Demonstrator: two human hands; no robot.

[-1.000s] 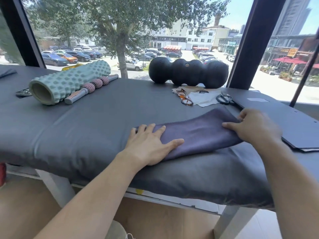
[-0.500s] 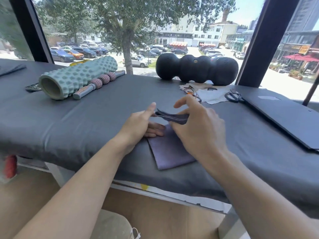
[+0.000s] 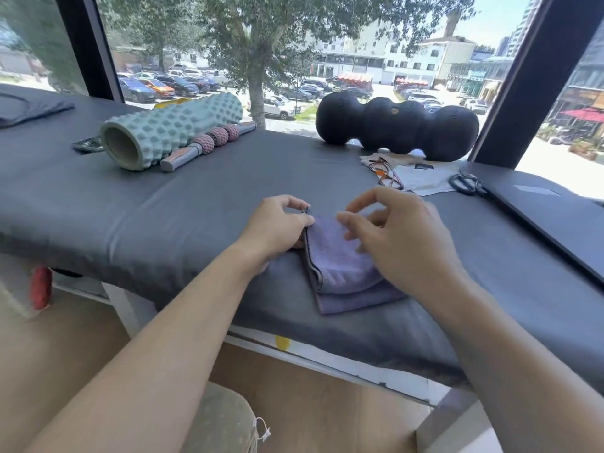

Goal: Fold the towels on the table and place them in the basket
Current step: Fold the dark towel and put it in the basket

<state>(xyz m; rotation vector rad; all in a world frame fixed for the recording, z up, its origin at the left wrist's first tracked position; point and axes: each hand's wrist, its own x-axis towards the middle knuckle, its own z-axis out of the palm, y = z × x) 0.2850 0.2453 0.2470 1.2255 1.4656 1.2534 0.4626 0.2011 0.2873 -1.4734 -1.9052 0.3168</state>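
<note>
Surface (image 3: 163, 223): purple towel (image 3: 340, 266) folded small, at 6 o'clock near the front edge. Looks like the final fold. Left hand (image 3: 274, 227) grip pinches the towel's 11 o'clock corner; right hand (image 3: 402, 243) hovers released. Next: square edges, lift. Basket not in view; right fingertips blurred.

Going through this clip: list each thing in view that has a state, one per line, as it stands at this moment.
purple towel: folded into layers, lying flat on the table
left hand: pinching the towel's far left corner
right hand: fingers loosely curled over the towel, grip unclear
foam roller: lying on its side
scissors: blades shut
glasses: lying on a light cloth
</note>
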